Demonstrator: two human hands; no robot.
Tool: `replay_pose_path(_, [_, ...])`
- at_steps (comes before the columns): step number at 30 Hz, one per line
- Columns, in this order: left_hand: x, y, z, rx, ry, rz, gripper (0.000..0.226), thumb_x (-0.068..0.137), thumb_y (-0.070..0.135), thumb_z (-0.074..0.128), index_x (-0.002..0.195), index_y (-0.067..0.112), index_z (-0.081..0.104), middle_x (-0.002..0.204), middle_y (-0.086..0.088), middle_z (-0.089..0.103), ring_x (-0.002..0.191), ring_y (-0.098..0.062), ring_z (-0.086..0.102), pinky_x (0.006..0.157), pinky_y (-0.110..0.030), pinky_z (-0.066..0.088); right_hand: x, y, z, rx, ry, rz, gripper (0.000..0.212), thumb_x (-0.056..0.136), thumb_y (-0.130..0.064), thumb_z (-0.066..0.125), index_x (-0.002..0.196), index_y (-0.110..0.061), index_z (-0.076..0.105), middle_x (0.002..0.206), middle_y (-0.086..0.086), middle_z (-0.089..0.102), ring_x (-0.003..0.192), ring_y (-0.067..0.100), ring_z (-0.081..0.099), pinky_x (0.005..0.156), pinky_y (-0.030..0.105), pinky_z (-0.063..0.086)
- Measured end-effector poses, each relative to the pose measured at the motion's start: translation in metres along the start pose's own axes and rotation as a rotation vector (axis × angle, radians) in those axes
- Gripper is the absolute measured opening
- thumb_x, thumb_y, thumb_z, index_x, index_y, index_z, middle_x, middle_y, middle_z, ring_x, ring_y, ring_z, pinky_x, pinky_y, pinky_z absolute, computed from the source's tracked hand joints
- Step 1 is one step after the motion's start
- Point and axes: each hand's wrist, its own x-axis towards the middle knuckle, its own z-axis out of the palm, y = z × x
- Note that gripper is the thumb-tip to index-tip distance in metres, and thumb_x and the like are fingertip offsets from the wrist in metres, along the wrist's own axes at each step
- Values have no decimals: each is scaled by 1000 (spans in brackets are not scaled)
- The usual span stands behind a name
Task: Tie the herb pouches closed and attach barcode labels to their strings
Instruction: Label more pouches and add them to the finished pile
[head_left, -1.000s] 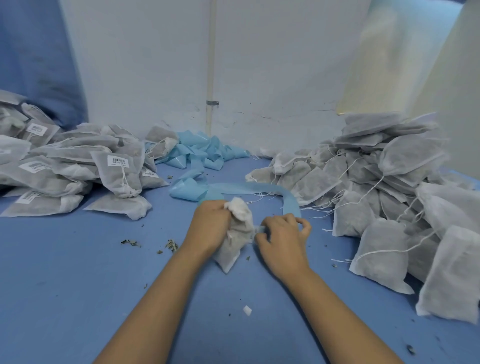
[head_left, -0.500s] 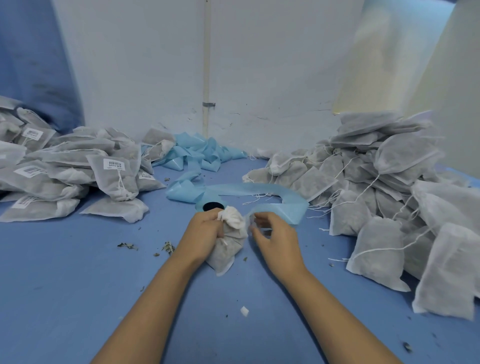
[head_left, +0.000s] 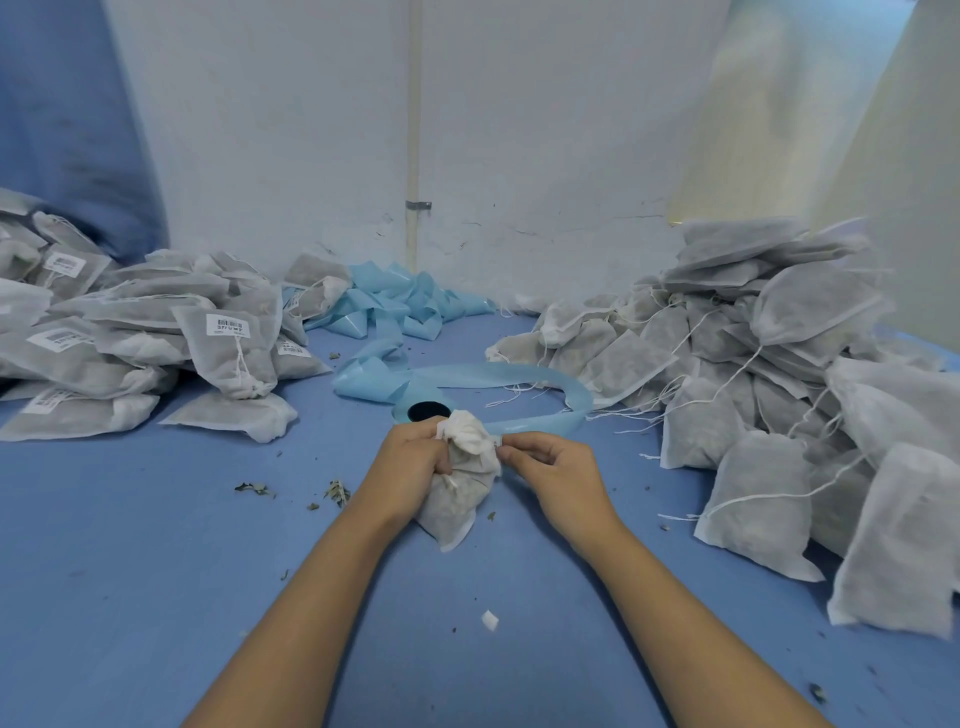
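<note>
My left hand (head_left: 410, 460) grips the gathered neck of a pouch (head_left: 460, 488) at the middle of the bench (head_left: 156, 571), the pouch's bottom corner resting on the blue top. My right hand (head_left: 556, 475) pinches something small and white at the pouch's neck, thumb and forefinger together; whether it is string or a label I cannot tell. Labelled pouches (head_left: 223, 353) lie heaped at the left edge. Unlabelled pouches (head_left: 769, 395) with loose strings are piled along the right edge. A light blue backing strip (head_left: 519, 376) curls just behind my hands and ends in a crumpled heap (head_left: 400, 304) by the back wall. Bits of dried herb (head_left: 335, 491) lie left of my wrist.
</note>
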Motion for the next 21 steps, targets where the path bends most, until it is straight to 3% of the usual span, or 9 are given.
replay_pose_path(3, [-1, 2, 0, -21, 0, -6, 26, 53, 4, 44, 76, 0, 56, 69, -4, 48, 60, -8, 45, 56, -16, 37, 0, -1, -1, 53, 3, 17, 15, 85, -2, 67, 82, -16, 73, 78, -13, 74, 75, -3, 67, 70, 8, 47])
replay_pose_path(9, [0, 2, 2, -27, 8, -21, 34, 51, 5, 44, 78, -12, 57, 76, -9, 49, 72, -15, 46, 61, -22, 37, -1, -4, -2, 110, 7, 51, 14, 86, -1, 65, 84, -12, 74, 77, -10, 74, 73, -2, 67, 66, 7, 46])
replay_pose_path(17, [0, 2, 2, -32, 12, -37, 38, 48, 8, 43, 79, -8, 59, 75, -9, 49, 69, -14, 47, 60, -21, 38, -2, -4, 6, 151, 116, 92, 16, 82, -1, 68, 76, -15, 74, 73, -6, 74, 68, 0, 67, 62, 10, 48])
replay_pose_path(21, [0, 1, 4, -57, 15, -39, 35, 47, 7, 43, 78, 0, 57, 76, -9, 48, 73, -16, 45, 64, -26, 35, -2, -1, 14, 101, 217, 114, 8, 77, -9, 76, 83, -13, 74, 80, -1, 75, 79, 9, 70, 73, 19, 53])
